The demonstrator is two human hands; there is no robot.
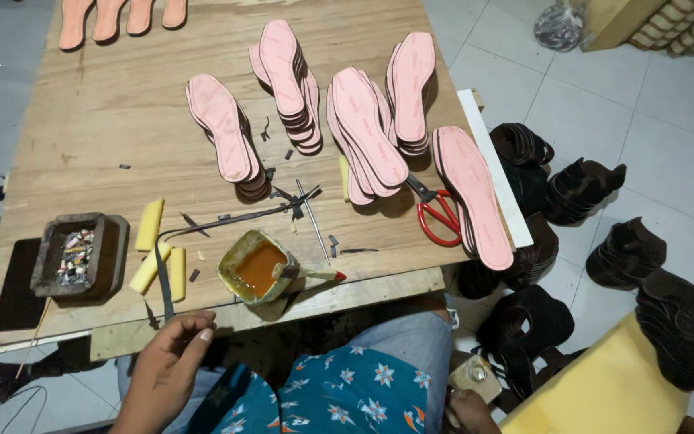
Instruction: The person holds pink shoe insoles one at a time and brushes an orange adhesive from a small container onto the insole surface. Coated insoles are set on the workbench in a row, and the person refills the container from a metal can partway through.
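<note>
Wooden table (122,104) | left hand (162,370) grip pinching black strap (162,281) at edge | right hand (467,410) grip unclear

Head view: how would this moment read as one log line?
left hand: pinching black strap | right hand: by small jar | glue tin: open

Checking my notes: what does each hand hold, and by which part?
Left hand pinches the near end of a dark strip. Right hand is mostly hidden; cannot tell.

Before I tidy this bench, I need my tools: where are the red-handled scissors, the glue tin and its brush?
red-handled scissors (437,215), head view, on a red handle loop.
glue tin (257,268), head view, on the orange glue.
brush (308,274), head view, on its handle.
</note>
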